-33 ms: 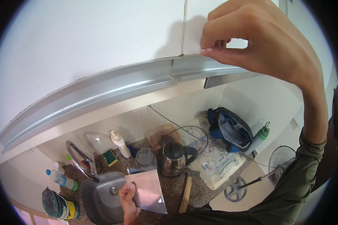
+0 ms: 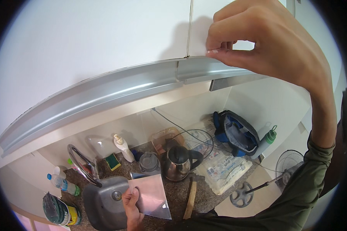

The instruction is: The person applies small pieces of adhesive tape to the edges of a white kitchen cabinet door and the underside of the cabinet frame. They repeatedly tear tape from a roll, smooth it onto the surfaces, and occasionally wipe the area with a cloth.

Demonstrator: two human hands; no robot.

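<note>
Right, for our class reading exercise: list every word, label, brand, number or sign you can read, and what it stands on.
Bucket: large label lettering, not copied here.
Printed sheet on the counter: lettering, mostly too small to read.
Blue-capped bottle: markings too blurred.
Glossy sheet in the left hand: none visible.

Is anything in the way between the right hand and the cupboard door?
Nothing visible. The right hand is right by the cupboard door, its fingers pinched together, though whether it touches the door I can't tell.
</note>
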